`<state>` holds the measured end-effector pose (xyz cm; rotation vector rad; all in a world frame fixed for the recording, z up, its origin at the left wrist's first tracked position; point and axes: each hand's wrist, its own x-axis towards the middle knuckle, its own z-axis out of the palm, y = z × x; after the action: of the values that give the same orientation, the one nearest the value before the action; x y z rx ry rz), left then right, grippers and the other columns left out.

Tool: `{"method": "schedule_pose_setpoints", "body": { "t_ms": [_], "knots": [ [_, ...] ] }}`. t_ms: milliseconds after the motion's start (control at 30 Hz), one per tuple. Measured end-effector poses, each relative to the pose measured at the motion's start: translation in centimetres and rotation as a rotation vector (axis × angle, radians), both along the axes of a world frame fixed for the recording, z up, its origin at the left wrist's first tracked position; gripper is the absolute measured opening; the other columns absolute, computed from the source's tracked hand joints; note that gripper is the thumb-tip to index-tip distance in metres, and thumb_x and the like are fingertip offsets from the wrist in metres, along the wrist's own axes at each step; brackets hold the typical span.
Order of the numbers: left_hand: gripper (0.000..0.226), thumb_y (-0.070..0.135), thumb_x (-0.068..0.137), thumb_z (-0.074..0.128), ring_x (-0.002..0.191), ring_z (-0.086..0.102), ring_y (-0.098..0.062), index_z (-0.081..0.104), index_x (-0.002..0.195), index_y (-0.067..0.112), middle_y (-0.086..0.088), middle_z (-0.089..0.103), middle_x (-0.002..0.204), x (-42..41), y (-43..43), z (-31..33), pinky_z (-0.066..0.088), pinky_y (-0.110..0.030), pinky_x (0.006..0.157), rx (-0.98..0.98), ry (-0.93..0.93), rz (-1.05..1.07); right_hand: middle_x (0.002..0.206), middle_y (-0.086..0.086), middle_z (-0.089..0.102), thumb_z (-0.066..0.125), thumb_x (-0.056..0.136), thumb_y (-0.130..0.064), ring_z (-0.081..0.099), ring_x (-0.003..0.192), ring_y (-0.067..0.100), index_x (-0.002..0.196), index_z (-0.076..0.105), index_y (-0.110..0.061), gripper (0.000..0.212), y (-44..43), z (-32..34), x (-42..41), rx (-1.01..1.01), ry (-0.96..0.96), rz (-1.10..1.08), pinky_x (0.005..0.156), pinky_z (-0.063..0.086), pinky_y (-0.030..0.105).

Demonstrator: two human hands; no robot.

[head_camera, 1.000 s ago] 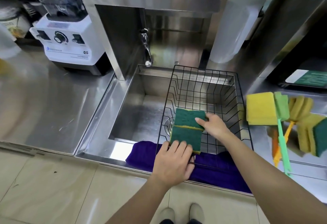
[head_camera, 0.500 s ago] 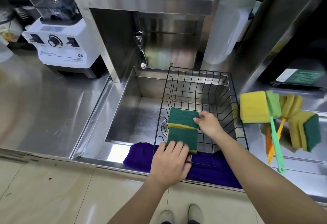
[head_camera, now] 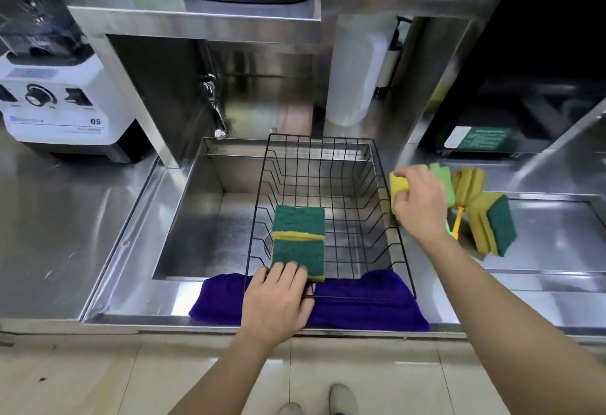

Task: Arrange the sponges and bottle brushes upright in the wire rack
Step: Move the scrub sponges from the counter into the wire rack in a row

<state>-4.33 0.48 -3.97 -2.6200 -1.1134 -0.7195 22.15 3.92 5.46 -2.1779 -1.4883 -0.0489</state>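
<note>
- Two green-faced sponges (head_camera: 299,241) stand on edge in the near left corner of the black wire rack (head_camera: 387,217), one behind the other, yellow edges showing; they lean a little toward the back.
- The left hand (head_camera: 277,299) rests at the rack's near rim, its fingers curled loosely over the front sponge's lower edge, steadying rather than pinching it.
- What is new: the right hand (head_camera: 419,201), which a moment ago was touching the rear sponge inside the rack, has left it and now sits right of centre frame, outside the rack, fingers closed around a yellow sponge (head_camera: 398,185).
- So, as I judge it, the first pair is placed and the third sponge is being picked up.
- Waiting just beyond that hand on the steel counter (head_camera: 557,234): a pale green brush head, a yellow spongy brush (head_camera: 469,181) with its yellow handle, and a yellow-and-green sponge stack (head_camera: 495,227).
- The rack sits over the sink (head_camera: 210,217), its near edge on a purple cloth (head_camera: 367,306); most of it is unfilled.
- Should the left hand let go, the leaning pair may tip.
</note>
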Motion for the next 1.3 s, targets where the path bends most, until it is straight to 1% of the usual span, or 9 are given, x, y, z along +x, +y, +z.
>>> {"method": "schedule_pose_setpoints", "body": {
  "t_ms": [100, 167, 333, 567, 667, 833, 1000, 1133, 1300],
  "knots": [
    [0.026, 0.034, 0.085, 0.051, 0.074, 0.056, -0.024, 0.062, 0.091, 0.011, -0.004, 0.062, 0.087, 0.1, 0.0, 0.0, 0.040, -0.036, 0.068, -0.009, 0.017, -0.006, 0.109, 0.020, 0.060, 0.040, 0.068, -0.006, 0.054, 0.105, 0.037, 0.110, 0.062, 0.000, 0.048, -1.7, 0.0, 1.4, -0.063, -0.042, -0.061, 0.085, 0.035, 0.040],
    [0.027, 0.035, 0.086, 0.051, 0.074, 0.056, -0.024, 0.062, 0.091, 0.011, -0.004, 0.062, 0.087, 0.2, 0.0, 0.2, 0.040, -0.037, 0.068, -0.010, 0.030, -0.015, 0.119, 0.018, 0.057, 0.050, 0.072, -0.003, 0.050, 0.113, 0.035, 0.118, 0.059, -0.003, 0.047, -2.7, -0.4, 2.1, -0.139, -0.083, -0.062, 0.090, 0.033, 0.041],
    [0.036, 0.043, 0.085, 0.049, 0.079, 0.057, -0.025, 0.063, 0.094, 0.012, -0.005, 0.062, 0.089, 4.2, -1.7, 0.8, 0.044, -0.039, 0.075, -0.038, 0.099, -0.118, 0.146, 0.018, 0.035, 0.062, 0.062, 0.003, 0.030, 0.135, 0.034, 0.137, 0.043, -0.015, 0.079, -4.6, -1.8, 2.9, -0.325, -0.198, -0.036, 0.103, 0.025, 0.046],
    [0.033, 0.044, 0.086, 0.049, 0.071, 0.053, -0.023, 0.060, 0.086, 0.013, -0.003, 0.058, 0.080, 7.8, -3.0, 0.7, 0.044, -0.036, 0.066, -0.064, 0.095, -0.135, 0.126, 0.024, 0.057, 0.081, 0.034, 0.003, 0.057, 0.115, 0.038, 0.127, 0.046, -0.017, 0.101, -4.5, -3.2, 4.0, -0.348, -0.410, -0.027, 0.083, 0.048, 0.047],
    [0.031, 0.043, 0.085, 0.051, 0.070, 0.053, -0.023, 0.060, 0.086, 0.013, -0.003, 0.058, 0.080, 7.8, -2.9, 0.5, 0.043, -0.035, 0.064, -0.051, 0.100, -0.140, 0.124, 0.022, 0.059, 0.079, 0.038, 0.003, 0.058, 0.114, 0.035, 0.123, 0.045, -0.018, 0.094, -4.0, -3.7, 4.3, -0.323, -0.454, -0.022, 0.083, 0.048, 0.045],
    [0.030, 0.042, 0.084, 0.051, 0.070, 0.053, -0.022, 0.060, 0.086, 0.014, -0.002, 0.059, 0.081, 7.8, -2.9, 0.4, 0.043, -0.035, 0.063, -0.061, 0.096, -0.134, 0.114, 0.017, 0.064, 0.075, 0.046, 0.001, 0.057, 0.105, 0.030, 0.107, 0.059, -0.012, 0.064, -3.3, -3.8, 4.8, -0.184, -0.507, -0.028, 0.082, 0.045, 0.041],
    [0.030, 0.043, 0.084, 0.051, 0.070, 0.052, -0.021, 0.061, 0.086, 0.015, -0.001, 0.059, 0.081, 7.7, -2.9, 0.4, 0.042, -0.034, 0.063, -0.066, 0.087, -0.130, 0.114, 0.020, 0.063, 0.070, 0.067, -0.020, 0.061, 0.101, 0.036, 0.110, 0.058, 0.001, 0.049, -2.5, -2.2, 4.8, -0.023, -0.333, -0.028, 0.083, 0.047, 0.042],
    [0.031, 0.044, 0.085, 0.053, 0.071, 0.051, -0.022, 0.061, 0.087, 0.014, -0.001, 0.057, 0.080, 7.5, -2.8, 0.3, 0.042, -0.035, 0.066, -0.042, 0.061, -0.151, 0.120, 0.020, 0.055, 0.066, 0.078, -0.014, 0.053, 0.110, 0.036, 0.120, 0.052, 0.004, 0.048, -1.4, -0.3, 3.2, 0.103, 0.047, -0.008, 0.092, 0.044, 0.043],
    [0.044, 0.055, 0.084, 0.050, 0.078, 0.056, -0.023, 0.063, 0.089, 0.013, -0.002, 0.060, 0.084, 5.7, -1.8, 0.9, 0.043, -0.042, 0.082, -0.032, 0.083, -0.080, 0.101, 0.000, 0.052, 0.066, 0.081, -0.021, 0.053, 0.092, 0.018, 0.118, 0.048, -0.009, 0.043, 0.1, 1.3, 0.3, 0.262, 0.580, -0.054, 0.083, 0.045, 0.033]
  ]
}}
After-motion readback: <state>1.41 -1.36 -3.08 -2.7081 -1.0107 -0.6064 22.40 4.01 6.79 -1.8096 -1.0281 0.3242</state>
